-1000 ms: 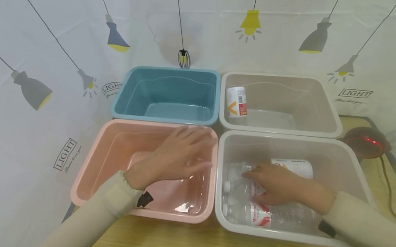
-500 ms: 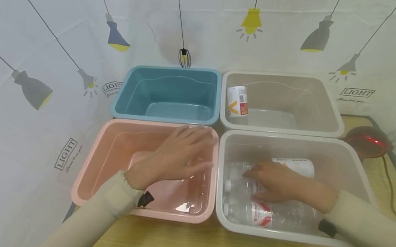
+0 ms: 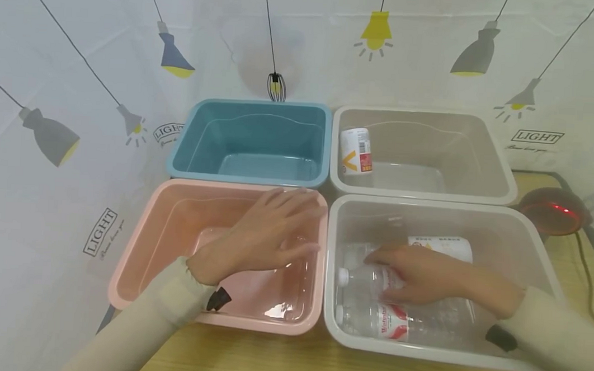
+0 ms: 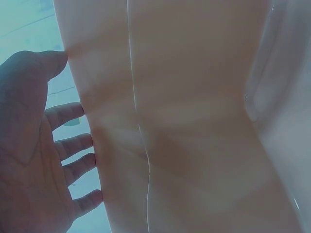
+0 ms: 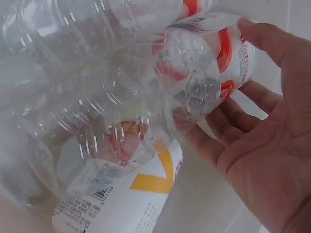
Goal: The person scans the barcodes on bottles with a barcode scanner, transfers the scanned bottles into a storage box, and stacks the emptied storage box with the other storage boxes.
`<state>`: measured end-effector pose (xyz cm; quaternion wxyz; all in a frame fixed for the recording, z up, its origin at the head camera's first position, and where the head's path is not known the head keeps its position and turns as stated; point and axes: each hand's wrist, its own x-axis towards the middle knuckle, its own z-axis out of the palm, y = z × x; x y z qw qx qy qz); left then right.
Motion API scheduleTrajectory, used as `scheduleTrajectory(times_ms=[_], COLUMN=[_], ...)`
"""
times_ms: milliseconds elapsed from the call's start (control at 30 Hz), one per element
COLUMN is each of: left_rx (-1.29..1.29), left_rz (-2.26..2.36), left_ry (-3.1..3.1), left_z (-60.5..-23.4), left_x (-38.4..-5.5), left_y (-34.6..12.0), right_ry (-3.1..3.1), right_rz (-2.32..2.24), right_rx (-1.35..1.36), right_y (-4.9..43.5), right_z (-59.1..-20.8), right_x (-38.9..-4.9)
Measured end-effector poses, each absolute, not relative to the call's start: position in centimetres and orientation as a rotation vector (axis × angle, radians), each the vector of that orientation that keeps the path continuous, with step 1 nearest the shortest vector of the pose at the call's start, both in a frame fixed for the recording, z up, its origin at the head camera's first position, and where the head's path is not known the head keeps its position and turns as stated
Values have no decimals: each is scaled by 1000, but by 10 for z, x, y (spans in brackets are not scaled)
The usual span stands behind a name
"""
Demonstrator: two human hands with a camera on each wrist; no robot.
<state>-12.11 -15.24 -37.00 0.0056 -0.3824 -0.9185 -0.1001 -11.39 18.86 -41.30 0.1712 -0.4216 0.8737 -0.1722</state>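
Note:
My right hand [image 3: 423, 273] reaches into the light grey tub [image 3: 330, 265] at the front right and grips a clear plastic bottle [image 3: 365, 280] with a red-and-white label. In the right wrist view, the thumb lies on the label and the fingers curl round the far side of the bottle [image 5: 194, 77]. A second clear bottle [image 3: 393, 322] lies nearer the front, and another shows partly behind my fingertips. Partly covered by the hand is a white canister [image 3: 450, 248] with a yellow V. My left hand [image 3: 256, 236], fingers spread, hovers over the pink tub [image 3: 174, 224].
A blue tub [image 3: 259, 133] stands at the back left. Beside it, a beige tub [image 3: 430, 142] contains a white canister [image 3: 356, 150]. To the right is a dark round device [image 3: 552, 212] with a red light and a cable. The wooden table [image 3: 267, 363] shows along the front.
My right hand and sleeve have shifted slightly to the right, and the gripped bottle appears a little higher, its cap sharper. The left hand stays where it was.

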Motion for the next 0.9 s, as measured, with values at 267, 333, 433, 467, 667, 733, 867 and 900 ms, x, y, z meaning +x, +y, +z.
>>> scheduleTrajectory(times_ms=[267, 333, 433, 467, 667, 733, 867, 900], left_rx=[-1203, -1202, -1202, -1202, -1199, -1197, -1198, -1200], left_rz=[-314, -314, -322, -322, -334, -336, -329, -326], left_ry=[-2867, -2871, -2879, -2882, -2901, -2904, -2905, -2905], left_z=[-371, -370, -370, -370, -370, -369, -369, -369], left_x=[-122, -122, -122, -122, -122, -121, -121, -121], left_y=[-152, -152, -153, -153, -153, -153, -152, -152], right_ry=[2420, 2414, 2413, 2416, 2452, 2473, 2502, 2512], right_rz=[-617, -617, -601, -596, -621, -621, -618, -615], right_rx=[-1135, -1118, -1091, -1091, -1139, -1151, -1168, -1177], right_y=[195, 196, 197, 198, 204, 205, 209, 210], right_z=[-402, -400, -398, -397, -391, -389, -381, -379], right_x=[-118, -119, -120, -120, -119, -120, -122, -123])
